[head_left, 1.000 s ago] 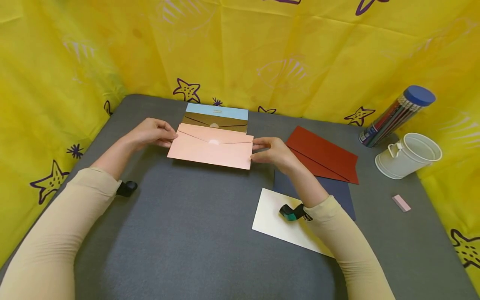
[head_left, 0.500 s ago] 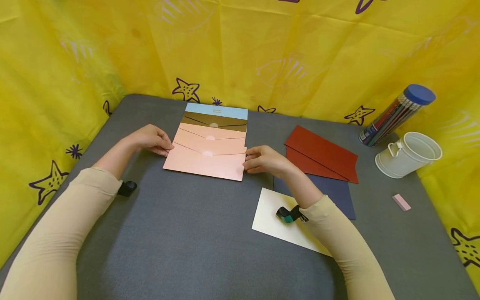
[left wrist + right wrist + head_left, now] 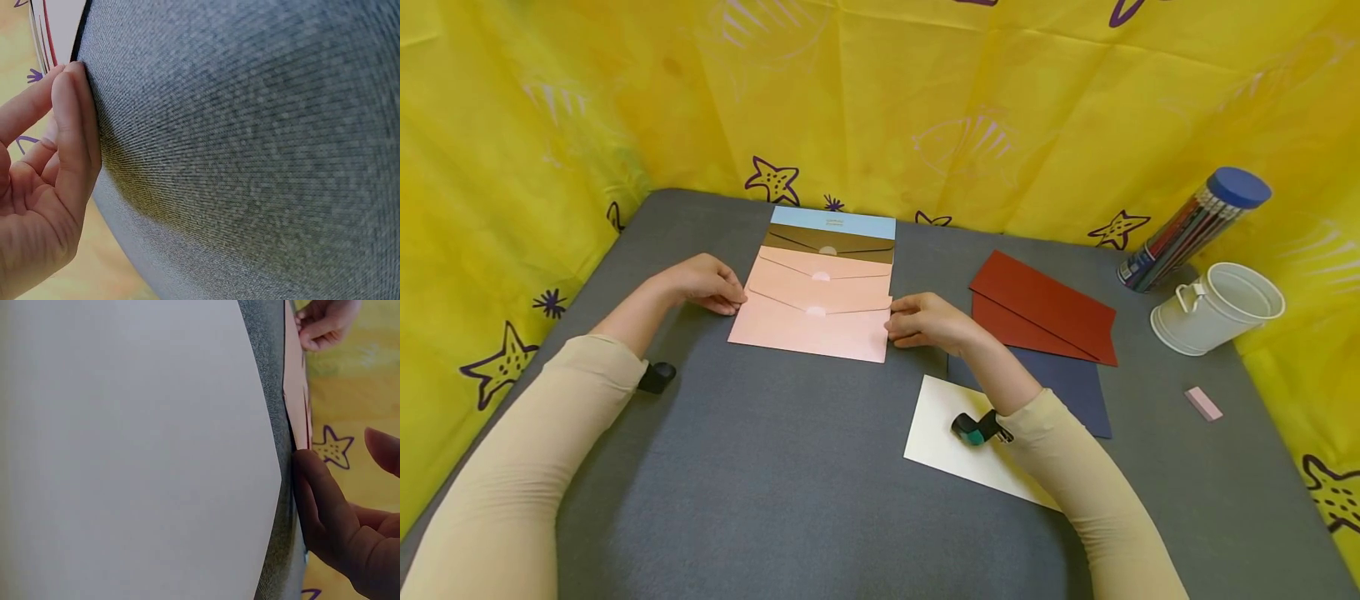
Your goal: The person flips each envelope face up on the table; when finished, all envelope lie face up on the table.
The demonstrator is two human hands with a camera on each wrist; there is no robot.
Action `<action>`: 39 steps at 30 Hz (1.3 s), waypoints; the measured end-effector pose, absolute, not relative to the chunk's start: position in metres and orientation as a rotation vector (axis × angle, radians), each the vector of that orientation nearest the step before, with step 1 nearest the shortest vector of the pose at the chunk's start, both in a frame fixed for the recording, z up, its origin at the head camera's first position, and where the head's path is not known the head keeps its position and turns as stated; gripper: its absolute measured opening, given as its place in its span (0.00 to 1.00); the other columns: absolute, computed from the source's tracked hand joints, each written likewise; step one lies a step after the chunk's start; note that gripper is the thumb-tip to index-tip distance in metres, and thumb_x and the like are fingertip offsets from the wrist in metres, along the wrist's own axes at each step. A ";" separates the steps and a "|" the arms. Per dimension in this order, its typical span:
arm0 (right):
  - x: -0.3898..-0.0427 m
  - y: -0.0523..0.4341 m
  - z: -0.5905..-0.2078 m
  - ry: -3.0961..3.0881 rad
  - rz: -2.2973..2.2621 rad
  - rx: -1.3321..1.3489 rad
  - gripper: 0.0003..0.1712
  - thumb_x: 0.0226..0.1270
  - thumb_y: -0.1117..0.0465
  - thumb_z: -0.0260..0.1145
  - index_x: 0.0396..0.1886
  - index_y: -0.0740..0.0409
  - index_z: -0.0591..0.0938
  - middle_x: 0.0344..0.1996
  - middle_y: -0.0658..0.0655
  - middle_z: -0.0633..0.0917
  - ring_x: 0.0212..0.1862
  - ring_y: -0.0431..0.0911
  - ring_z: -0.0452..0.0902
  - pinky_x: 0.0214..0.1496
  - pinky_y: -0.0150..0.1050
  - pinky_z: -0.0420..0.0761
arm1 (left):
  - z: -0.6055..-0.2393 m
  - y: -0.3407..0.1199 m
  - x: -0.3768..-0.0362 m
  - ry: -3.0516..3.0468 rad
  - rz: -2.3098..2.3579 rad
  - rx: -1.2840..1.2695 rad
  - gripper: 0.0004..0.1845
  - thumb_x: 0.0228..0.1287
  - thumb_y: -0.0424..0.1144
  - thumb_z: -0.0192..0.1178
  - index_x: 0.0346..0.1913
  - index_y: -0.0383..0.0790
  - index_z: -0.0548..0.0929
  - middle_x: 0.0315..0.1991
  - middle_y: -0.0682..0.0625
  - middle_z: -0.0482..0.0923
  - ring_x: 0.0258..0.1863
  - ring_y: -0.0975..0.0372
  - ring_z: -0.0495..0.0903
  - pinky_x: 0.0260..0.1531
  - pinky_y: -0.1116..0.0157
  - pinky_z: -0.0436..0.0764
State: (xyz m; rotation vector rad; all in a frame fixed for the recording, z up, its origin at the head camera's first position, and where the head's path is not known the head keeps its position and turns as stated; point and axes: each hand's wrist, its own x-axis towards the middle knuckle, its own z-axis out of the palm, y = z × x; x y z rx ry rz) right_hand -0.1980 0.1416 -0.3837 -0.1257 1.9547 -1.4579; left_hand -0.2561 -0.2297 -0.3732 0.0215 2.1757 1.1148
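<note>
In the head view, a pale pink envelope [image 3: 808, 335] lies nearest me in an overlapping column, over a peach envelope [image 3: 857, 267], a brown envelope [image 3: 805, 238] and a light blue one [image 3: 797, 217]. My left hand [image 3: 710, 285] touches its left edge with the fingertips. At the opposite edge, my right hand [image 3: 928, 322] rests its fingertips. The left wrist view shows the left fingers [image 3: 72, 125] extended at the envelope's side. In the right wrist view, the right fingers [image 3: 325, 494] meet the edge, while the thumb [image 3: 382, 450] stands apart from them.
Right of the column, a red envelope [image 3: 1041, 308] overlaps a dark blue envelope [image 3: 1078, 396]. A cream envelope [image 3: 936, 421] lies under the right forearm. Farther right are a tube of pencils [image 3: 1187, 233], a white mug-like pot [image 3: 1198, 321] and a pink eraser [image 3: 1204, 403].
Both hands have drawn the pale pink envelope toward me and lowered it flat, uncovering the peach envelope's flap. Over the last half second it has shifted only slightly.
</note>
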 end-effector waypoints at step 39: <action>-0.217 0.301 -0.332 2.356 -1.526 0.105 0.36 0.76 0.51 0.56 0.73 0.70 0.62 0.41 0.33 0.77 0.40 0.25 0.81 0.49 0.25 0.83 | -0.345 0.043 -0.283 2.213 1.484 0.337 0.22 0.71 0.35 0.55 0.64 0.28 0.74 0.62 0.37 0.75 0.61 0.47 0.76 0.65 0.56 0.76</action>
